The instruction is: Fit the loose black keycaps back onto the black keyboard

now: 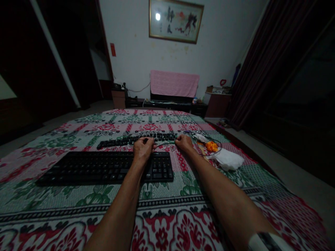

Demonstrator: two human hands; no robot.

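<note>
A black keyboard (104, 168) lies on the patterned bedspread (162, 209) in front of me. Beyond it is a second, narrower black keyboard (125, 140). My left hand (142, 148) rests over the near keyboard's far edge with fingers curled, touching the far keyboard and pinching a thin dark cable (164, 143). My right hand (184, 142) is closed at the far keyboard's right end, holding the same cable. The cable runs between both hands and loops off to the right.
A white cloth or bag (227, 159) and an orange object (211, 146) lie to the right of my right hand. Past the bed stand a low cabinet with a pink cloth (174, 83), a framed picture (176, 21) and dark curtains (261, 62).
</note>
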